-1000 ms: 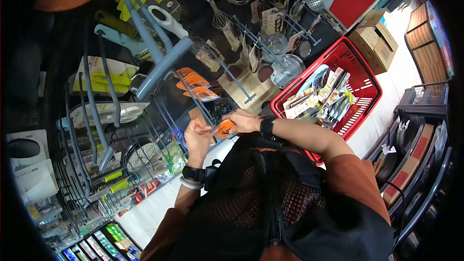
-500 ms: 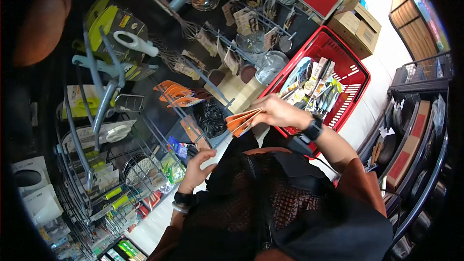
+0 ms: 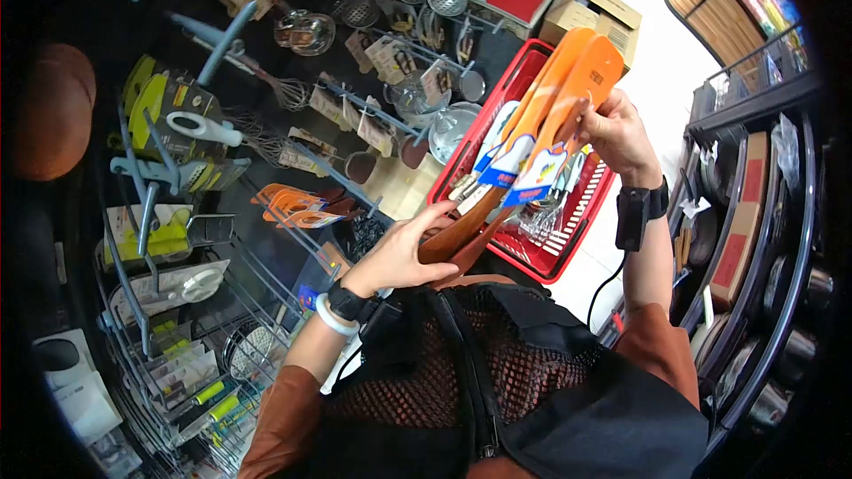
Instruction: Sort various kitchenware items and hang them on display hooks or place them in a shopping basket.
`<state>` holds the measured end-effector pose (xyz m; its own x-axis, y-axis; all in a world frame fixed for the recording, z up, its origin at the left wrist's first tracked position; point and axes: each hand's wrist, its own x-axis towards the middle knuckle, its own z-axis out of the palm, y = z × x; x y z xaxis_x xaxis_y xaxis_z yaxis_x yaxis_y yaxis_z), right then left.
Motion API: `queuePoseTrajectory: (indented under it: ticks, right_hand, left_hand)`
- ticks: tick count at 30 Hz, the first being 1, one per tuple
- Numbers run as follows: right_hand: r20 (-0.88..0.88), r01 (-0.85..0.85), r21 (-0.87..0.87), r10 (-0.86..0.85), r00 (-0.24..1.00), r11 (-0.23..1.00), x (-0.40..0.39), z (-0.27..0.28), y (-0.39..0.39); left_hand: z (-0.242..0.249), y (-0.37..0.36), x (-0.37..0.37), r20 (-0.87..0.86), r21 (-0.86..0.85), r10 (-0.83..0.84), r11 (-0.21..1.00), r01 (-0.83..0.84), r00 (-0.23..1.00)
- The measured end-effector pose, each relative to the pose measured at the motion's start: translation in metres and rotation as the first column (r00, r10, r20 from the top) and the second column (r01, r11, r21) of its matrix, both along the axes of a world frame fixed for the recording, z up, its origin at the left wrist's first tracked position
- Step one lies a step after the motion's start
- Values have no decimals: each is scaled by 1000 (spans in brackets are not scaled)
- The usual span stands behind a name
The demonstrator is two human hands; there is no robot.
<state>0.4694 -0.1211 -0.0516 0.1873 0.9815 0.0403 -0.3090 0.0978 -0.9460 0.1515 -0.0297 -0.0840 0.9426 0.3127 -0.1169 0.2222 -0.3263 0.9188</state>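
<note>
Several long wooden spatulas (image 3: 577,80), with orange upper parts, blue-and-white labels and brown lower ends, are stretched between my two hands above the red basket. My right hand (image 3: 621,137) pinches their orange part near the upper right. At the lower left, my left hand (image 3: 399,253) has its fingers and thumb around the brown ends. The red shopping basket (image 3: 561,262) lies partly hidden under them, with packaged utensils inside it.
Similar orange items (image 3: 293,206) hang on a rack hook at left. Whisks (image 3: 288,90), strainers and other tools hang on the dark display. A cardboard box (image 3: 612,18) stands behind the basket. Curved shelves (image 3: 741,239) with pans run along the right.
My right hand has lifted up and right with the spatulas, which now show lengthwise. My left hand has moved up from near the rack to their brown ends.
</note>
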Motion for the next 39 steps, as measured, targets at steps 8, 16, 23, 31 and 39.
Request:
queuePoseTrajectory:
  ticks: [8, 16, 23, 31, 39]
  right_hand:
    - [-47, 236, -202, -250, 967, 951, 34, -48, -15]
    - [-357, 153, -401, -307, 882, 903, -59, -155, -52]
    - [-125, 315, -641, -501, 856, 699, -30, -217, -62]
    - [412, 467, -761, -220, 884, 449, 3, -287, -63]
    - [741, 725, -659, 7, 671, 199, -23, -244, -55]
  left_hand:
    - [-50, -5, 65, 44, -171, -90, 981, 97, 995]
    - [-97, -19, 119, -122, -399, -55, 917, 2, 991]
    - [-103, -18, 116, -389, -230, -119, 973, 29, 914]
    - [-93, -8, 99, -479, -281, -79, 957, -68, 874]
    - [-78, 2, 88, -387, -211, -15, 975, -73, 922]
